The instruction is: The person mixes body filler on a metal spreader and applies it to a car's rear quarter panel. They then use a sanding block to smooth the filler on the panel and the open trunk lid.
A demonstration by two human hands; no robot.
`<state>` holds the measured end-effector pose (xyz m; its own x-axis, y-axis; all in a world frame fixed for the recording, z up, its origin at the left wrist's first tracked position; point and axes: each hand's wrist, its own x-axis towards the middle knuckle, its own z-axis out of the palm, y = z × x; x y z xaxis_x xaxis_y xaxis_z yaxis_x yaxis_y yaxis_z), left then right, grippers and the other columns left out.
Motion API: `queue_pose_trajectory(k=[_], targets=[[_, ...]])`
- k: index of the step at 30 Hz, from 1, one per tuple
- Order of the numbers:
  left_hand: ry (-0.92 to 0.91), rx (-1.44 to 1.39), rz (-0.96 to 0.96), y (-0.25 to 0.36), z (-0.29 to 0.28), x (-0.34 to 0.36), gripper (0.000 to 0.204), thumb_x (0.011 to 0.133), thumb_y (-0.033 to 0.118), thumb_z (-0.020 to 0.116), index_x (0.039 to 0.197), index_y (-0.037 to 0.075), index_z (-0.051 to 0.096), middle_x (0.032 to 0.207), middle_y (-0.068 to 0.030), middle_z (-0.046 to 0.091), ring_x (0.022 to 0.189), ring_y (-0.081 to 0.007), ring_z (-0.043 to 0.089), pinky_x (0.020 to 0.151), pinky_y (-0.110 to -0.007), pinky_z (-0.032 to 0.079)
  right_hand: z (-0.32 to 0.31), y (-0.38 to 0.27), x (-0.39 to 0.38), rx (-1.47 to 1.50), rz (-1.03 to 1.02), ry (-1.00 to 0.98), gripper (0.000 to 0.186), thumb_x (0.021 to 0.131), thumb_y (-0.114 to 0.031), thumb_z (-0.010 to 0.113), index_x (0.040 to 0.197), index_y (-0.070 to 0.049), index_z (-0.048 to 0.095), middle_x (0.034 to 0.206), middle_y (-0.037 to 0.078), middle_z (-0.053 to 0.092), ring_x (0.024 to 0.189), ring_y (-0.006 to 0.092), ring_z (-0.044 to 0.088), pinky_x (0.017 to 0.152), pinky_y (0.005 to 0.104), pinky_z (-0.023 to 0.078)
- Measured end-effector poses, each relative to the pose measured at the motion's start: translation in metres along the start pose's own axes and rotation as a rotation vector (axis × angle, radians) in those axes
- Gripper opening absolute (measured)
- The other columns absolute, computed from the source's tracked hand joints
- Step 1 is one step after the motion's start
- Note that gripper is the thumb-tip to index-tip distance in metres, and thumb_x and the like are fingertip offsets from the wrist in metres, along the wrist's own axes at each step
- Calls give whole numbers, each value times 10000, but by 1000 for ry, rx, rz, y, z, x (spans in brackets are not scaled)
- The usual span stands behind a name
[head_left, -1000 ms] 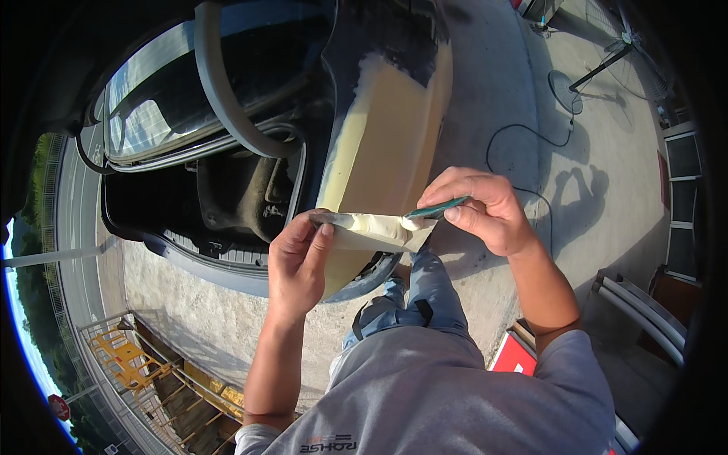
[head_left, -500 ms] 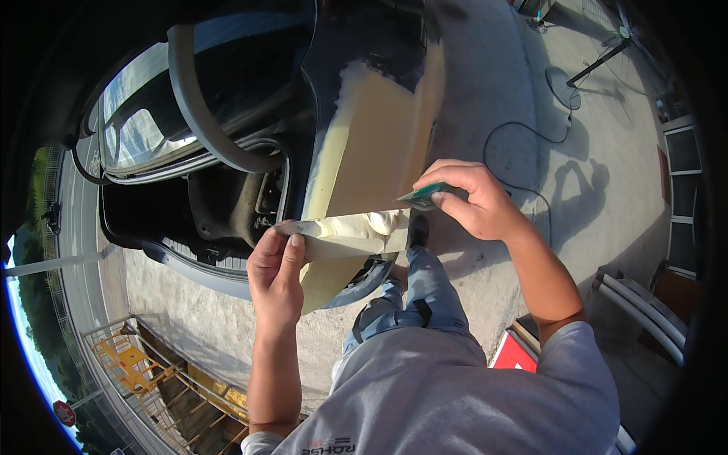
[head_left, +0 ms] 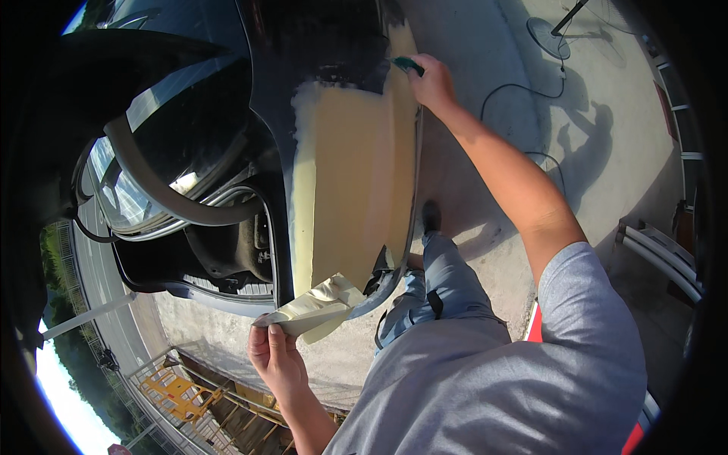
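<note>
A black car's rear side panel [head_left: 322,34] carries a broad cream-yellow coat of body filler [head_left: 345,174]. My right hand [head_left: 434,83] reaches far forward and pinches a green filler spreader [head_left: 409,66]. The spreader's edge is at the panel's outer side, near the far end of the filler; whether it touches cannot be made out. Low in front of me, my left hand [head_left: 280,364] grips the corner of a thin, pale mixing board [head_left: 315,317] between thumb and fingers. Cream filler [head_left: 326,292] lies on the board, which hides the near end of the coated panel.
To the left is the car's open trunk [head_left: 220,250], with a curved grey trim piece [head_left: 152,174] above it. A black cable [head_left: 523,89] and a round stand base [head_left: 547,38] are on the concrete floor at right. Yellow barriers [head_left: 178,390] stand at lower left.
My right hand has moved away from the board, forward to the far part of the panel with the spreader. My left hand has lowered the board toward me. The view has shifted.
</note>
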<state>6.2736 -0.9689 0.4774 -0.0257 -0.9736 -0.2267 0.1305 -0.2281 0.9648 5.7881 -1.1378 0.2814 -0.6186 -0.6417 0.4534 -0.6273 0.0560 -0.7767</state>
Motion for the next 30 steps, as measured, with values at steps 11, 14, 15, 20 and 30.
queue_pose_trajectory(k=[11,14,15,20,30], targets=[[63,13,8,-3,-35,-5,155,1058,50,570,1167,-36,638,1068,-86,676,944,-130,671,843,-301,611,-9,-52,-78,92,-73,-129,246,861,-1,647,1081,-37,751,1043,160,739,940,368,705,799,399,561],[70,16,7,-5,-43,-3,169,1059,50,569,1185,-40,635,1070,-81,672,946,-131,667,849,-301,610,-29,-90,-137,117,-58,-184,238,861,20,639,1070,-29,744,1040,148,735,911,353,702,788,388,561],[61,17,7,-5,-46,-3,170,1059,50,568,1187,-41,635,1072,-81,673,947,-131,667,849,-301,609,-35,-102,-156,123,-38,-197,243,860,29,638,1071,-30,742,1037,145,732,912,351,700,785,388,561],[16,15,25,-5,-61,-5,172,1060,52,568,1187,-43,635,1071,-82,675,951,-133,666,845,-300,606,-52,-154,-231,202,32,-225,295,827,83,648,1093,-15,730,1011,159,715,896,361,694,770,384,560],[-51,17,55,0,-74,-6,165,1065,52,559,1176,-40,638,1067,-81,681,936,-124,662,839,-288,595,-72,-235,-320,199,14,-303,393,739,113,682,1105,-15,746,1050,127,729,939,319,697,789,387,581]])
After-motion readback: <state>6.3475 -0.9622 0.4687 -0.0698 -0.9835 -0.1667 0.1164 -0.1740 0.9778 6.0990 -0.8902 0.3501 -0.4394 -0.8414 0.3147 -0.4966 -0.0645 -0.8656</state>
